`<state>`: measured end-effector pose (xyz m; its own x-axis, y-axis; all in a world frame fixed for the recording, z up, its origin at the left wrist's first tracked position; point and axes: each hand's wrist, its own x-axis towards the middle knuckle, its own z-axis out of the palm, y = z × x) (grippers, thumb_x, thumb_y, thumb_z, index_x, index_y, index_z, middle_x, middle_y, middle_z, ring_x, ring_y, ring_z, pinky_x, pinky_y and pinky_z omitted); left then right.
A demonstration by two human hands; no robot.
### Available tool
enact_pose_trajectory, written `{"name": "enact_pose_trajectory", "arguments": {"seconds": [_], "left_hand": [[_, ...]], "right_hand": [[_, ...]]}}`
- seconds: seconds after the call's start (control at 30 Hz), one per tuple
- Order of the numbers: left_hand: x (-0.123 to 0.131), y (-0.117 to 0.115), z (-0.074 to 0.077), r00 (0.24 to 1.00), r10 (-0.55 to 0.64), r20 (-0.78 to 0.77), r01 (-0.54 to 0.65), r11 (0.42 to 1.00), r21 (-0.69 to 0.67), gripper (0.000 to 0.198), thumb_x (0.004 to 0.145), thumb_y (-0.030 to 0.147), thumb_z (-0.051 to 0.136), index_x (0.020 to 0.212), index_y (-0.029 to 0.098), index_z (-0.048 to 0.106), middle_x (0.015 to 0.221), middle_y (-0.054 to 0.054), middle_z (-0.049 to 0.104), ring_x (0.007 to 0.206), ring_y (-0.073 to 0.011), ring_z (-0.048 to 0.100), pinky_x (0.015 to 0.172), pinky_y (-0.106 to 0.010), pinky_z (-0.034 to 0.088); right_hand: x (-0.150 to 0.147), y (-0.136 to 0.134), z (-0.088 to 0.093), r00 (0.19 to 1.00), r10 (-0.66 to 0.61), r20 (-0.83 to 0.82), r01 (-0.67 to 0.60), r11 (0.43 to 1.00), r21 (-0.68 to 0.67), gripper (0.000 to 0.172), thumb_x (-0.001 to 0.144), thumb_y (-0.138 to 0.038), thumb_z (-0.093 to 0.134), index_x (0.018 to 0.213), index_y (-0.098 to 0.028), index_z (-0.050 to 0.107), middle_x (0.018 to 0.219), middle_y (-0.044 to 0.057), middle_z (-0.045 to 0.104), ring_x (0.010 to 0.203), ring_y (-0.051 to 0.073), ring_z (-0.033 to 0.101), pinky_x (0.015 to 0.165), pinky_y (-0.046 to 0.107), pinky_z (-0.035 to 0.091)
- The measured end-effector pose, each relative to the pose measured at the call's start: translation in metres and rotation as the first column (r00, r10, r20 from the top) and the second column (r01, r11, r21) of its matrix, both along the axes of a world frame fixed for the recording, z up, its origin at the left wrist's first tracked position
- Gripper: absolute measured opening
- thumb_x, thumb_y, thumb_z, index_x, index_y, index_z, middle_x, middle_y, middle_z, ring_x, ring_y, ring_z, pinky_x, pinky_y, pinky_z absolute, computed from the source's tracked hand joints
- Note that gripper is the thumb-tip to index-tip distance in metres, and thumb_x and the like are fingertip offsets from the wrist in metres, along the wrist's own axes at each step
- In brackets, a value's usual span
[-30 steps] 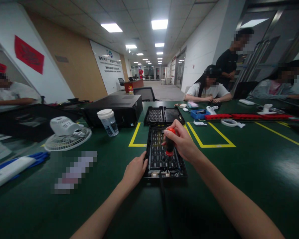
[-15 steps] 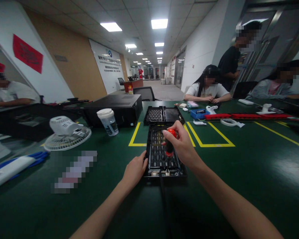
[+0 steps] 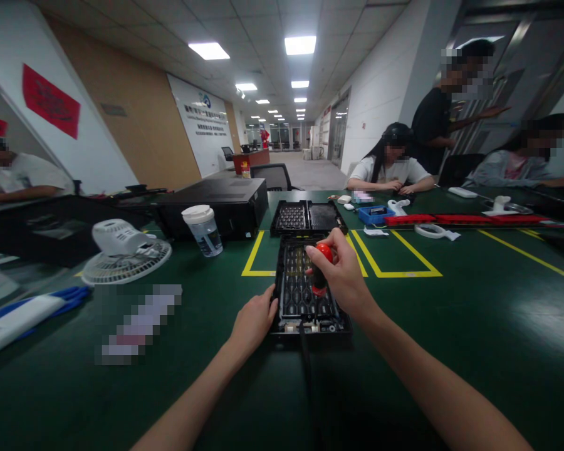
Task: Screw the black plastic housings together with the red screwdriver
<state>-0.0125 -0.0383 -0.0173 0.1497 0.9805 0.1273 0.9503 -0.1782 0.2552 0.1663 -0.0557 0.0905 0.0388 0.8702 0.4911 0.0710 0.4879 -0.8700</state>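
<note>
A black rectangular device [image 3: 305,291] with a honeycomb-like inside lies on the green table, and a black cable runs from its near edge toward me. My left hand [image 3: 256,319] grips the left edge of the device. In my right hand [image 3: 341,269] is a screwdriver [image 3: 320,275] with a red and black handle, held upright over the device's right half, its shaft pointing down to the near end. Behind the device lies an opened black case [image 3: 309,217] with two halves.
On the left are a white fan [image 3: 126,250], a lidded cup [image 3: 203,230] and a large black box [image 3: 216,203]. A blue tray [image 3: 375,215] and red strips [image 3: 465,220] lie at the right back. Several people are around the table.
A standing person at the right back has stretched out an arm. Both my hands, the screwdriver and the device look almost unmoved.
</note>
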Motion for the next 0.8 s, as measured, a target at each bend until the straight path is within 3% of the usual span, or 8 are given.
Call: {"name": "enact_pose_trajectory", "arguments": {"seconds": [0.23,0.37,0.57,0.67,0.8], "left_hand": [[0.0,-0.001,0.002,1.0,-0.01,0.027,0.011,1.0,-0.026,0.044,0.088,0.039,0.029,0.129,0.024,0.036,0.095,-0.008,0.063,0.086,-0.0182,0.06,0.073,-0.027,0.043],[-0.001,-0.001,0.002,0.999,-0.013,0.029,0.014,1.0,-0.019,0.044,0.088,0.038,0.029,0.129,0.024,0.036,0.097,-0.008,0.063,0.085,-0.018,0.06,0.073,-0.027,0.043],[-0.002,0.0,0.001,0.997,-0.044,0.056,0.044,0.999,-0.004,0.044,0.088,0.035,0.031,0.128,0.02,0.038,0.1,-0.01,0.063,0.089,-0.0186,0.059,0.077,-0.028,0.043],[-0.004,0.001,0.0,0.992,-0.084,0.093,0.082,0.996,0.025,0.043,0.087,0.032,0.032,0.127,0.016,0.039,0.107,-0.01,0.06,0.096,-0.0184,0.056,0.084,-0.029,0.041],[-0.005,0.002,-0.001,0.988,-0.121,0.091,0.11,0.987,0.114,0.043,0.085,0.028,0.036,0.126,0.015,0.041,0.113,-0.01,0.055,0.103,-0.019,0.05,0.09,-0.031,0.037]], "right_hand": [[-0.004,-0.005,0.002,0.996,-0.065,0.064,0.065,0.998,0.012,0.019,0.077,-0.033,0.055,0.075,-0.021,0.041,0.071,-0.003,0.043,0.061,0.01,0.044,0.057,0.024,0.045],[-0.008,-0.008,0.003,0.999,-0.007,0.034,0.007,1.0,-0.003,0.018,0.076,-0.034,0.057,0.078,-0.02,0.044,0.072,-0.002,0.046,0.064,0.011,0.048,0.059,0.025,0.047],[-0.007,-0.001,0.003,0.979,0.149,-0.14,-0.158,0.986,-0.054,0.019,0.075,-0.034,0.059,0.083,-0.018,0.053,0.073,0.0,0.054,0.062,0.01,0.052,0.057,0.023,0.047],[0.001,0.008,0.004,0.951,0.104,-0.29,-0.129,0.989,-0.066,0.02,0.074,-0.034,0.059,0.083,-0.016,0.057,0.075,0.002,0.058,0.064,0.011,0.055,0.055,0.022,0.047],[0.021,0.022,0.009,0.846,0.029,-0.532,-0.111,0.986,-0.123,0.019,0.075,-0.033,0.055,0.079,-0.015,0.057,0.068,0.001,0.058,0.056,0.01,0.055,0.048,0.022,0.046]]}}
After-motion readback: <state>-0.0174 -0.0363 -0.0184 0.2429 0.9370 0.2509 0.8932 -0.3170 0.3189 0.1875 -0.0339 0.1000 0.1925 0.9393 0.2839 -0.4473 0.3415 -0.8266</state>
